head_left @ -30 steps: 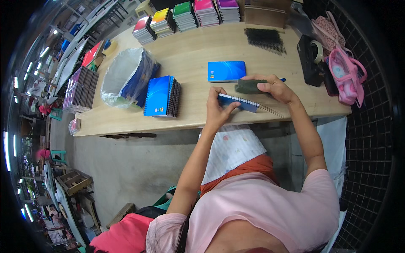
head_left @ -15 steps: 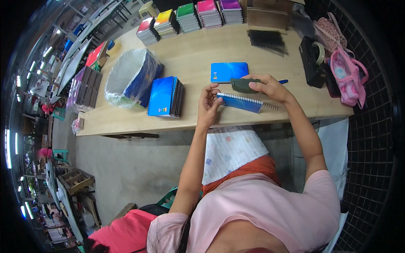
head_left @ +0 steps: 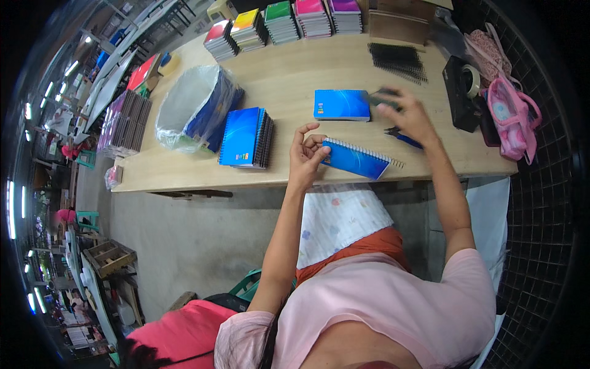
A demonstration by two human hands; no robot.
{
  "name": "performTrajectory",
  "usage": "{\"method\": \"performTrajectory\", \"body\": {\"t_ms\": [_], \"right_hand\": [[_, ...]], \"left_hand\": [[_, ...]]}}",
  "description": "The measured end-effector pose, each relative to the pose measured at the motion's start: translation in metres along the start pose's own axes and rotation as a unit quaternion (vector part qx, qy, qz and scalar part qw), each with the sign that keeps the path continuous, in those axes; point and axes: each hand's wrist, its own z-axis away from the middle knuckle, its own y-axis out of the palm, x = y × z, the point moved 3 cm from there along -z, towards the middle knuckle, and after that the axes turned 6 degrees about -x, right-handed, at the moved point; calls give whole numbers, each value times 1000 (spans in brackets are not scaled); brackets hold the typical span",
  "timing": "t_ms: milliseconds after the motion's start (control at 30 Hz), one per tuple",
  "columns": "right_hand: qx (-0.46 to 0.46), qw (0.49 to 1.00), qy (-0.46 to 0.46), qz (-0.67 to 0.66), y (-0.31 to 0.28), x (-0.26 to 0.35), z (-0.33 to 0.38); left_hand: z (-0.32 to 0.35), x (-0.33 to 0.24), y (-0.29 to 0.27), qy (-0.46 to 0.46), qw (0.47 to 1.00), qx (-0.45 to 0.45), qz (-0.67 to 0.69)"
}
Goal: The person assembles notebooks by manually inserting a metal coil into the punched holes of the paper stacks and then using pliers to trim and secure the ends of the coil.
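My left hand (head_left: 306,152) pinches the left end of a blue spiral notebook (head_left: 359,160). The notebook lies tilted at the front edge of the wooden table (head_left: 295,67), with its wire binding along the far side. My right hand (head_left: 410,118) is blurred above the table, just past the notebook. Its fingertips are closed on a small dark object (head_left: 383,96). A blue-handled tool (head_left: 404,137) lies on the table under that hand. Another blue notebook (head_left: 341,104) lies flat just left of the dark object.
A stack of blue notebooks (head_left: 244,138) and a clear plastic bag (head_left: 190,109) holding more stand at the left. Black binding coils (head_left: 398,60), a black tape dispenser (head_left: 464,83) and a pink bag (head_left: 513,114) are at the right. Coloured notebook stacks (head_left: 283,21) line the back.
My right hand has lifted off the notebook and moved up and away with the dark object. My left hand keeps hold of the notebook, which has shifted little.
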Motion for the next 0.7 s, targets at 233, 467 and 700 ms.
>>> {"method": "performTrajectory", "body": {"t_ms": [233, 467, 700], "right_hand": [[-90, 930, -77, 347, -37, -50, 15], [68, 953, -92, 281, -21, -40, 71], [1, 956, -130, 263, -26, -4, 61]], "left_hand": [[15, -15, 18, -32, 999, -29, -32], [20, -24, 29, -36, 996, -59, -62], [33, -36, 28, -39, 993, -84, -72]]}}
